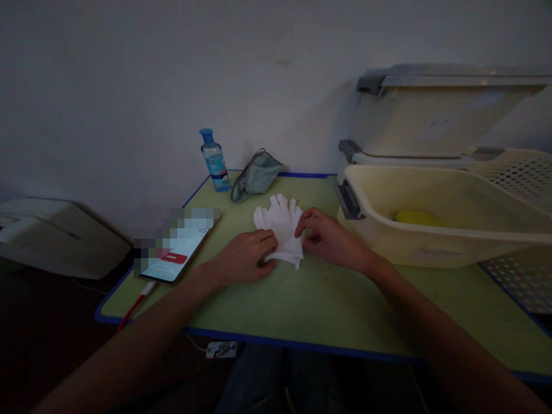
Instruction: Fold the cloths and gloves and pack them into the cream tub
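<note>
A white fabric glove [283, 225] lies flat on the green tabletop, its fingers pointing away from me and its cuff towards me. Layers show at the cuff edge; whether it is one glove or a stacked pair I cannot make out. My left hand [250, 256] is curled at the left side of the cuff, with fingertips and thumb closed on the edge. On the opposite side, my right hand [325, 236] pinches the glove's right edge with its fingers bent. The right hand's lower fingers are partly hidden.
A tablet-like phone [181, 247] with a red-and-white cable [137, 305] lies left on the table [276, 305]. Behind stand a blue bottle [216, 164] and a grey-green mesh pouch [259, 175]. A cream bin [388, 244] holding something yellow [417, 218] and a lidded box [409, 123] stand right.
</note>
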{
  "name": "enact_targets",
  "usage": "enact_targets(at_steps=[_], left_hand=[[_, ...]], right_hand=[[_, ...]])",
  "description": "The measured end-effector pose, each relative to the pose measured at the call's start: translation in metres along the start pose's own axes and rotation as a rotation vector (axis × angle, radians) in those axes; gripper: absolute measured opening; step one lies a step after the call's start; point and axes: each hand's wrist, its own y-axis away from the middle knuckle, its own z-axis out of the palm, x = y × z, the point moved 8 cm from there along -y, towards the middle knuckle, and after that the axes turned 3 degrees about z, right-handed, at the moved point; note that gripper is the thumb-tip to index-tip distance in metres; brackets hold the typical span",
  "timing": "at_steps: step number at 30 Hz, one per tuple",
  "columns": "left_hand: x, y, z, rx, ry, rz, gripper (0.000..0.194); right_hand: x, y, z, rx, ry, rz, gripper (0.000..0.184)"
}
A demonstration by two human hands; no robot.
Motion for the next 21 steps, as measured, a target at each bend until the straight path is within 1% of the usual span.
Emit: enact_targets(at_steps=[4,6,9,12,14,16,19,21], left_hand=[[-0.012,-0.001,0.0,0.084,0.156,0.002,0.011],[-0.016,-0.002,0.0,0.119,0.212,-0.028,0.011],[-0.023,-0.001,0.0,0.164,0.298,-0.11,0.01],[-0.028,0.001,0.003,0.186,0.395,-0.166,0.017],[-0.027,0.001,0.002,0.21,0.433,-0.138,0.021],[-0.022,0.0,-0.003,0.255,0.453,-0.066,0.021],[-0.015,-0.001,-0.011,0.315,0.473,0.04,0.017],[-0.015,-0.003,-0.013,0.34,0.498,0.041,0.018]], right_hand=[[-0.017,0.007,0.013,-0.217,0.035,-0.202,0.028],[-0.017,0.01,0.018,-0.256,0.102,-0.213,0.029],[-0.012,0.009,0.023,-0.244,0.213,-0.153,0.023],[-0.015,0.008,0.027,-0.233,0.323,-0.195,0.016],[-0.018,0.007,0.029,-0.22,0.375,-0.244,0.012],[-0.02,0.007,0.029,-0.199,0.383,-0.275,0.013],[-0.02,0.006,0.027,-0.158,0.334,-0.294,0.016],[-0.018,0.006,0.024,-0.116,0.281,-0.282,0.021]])
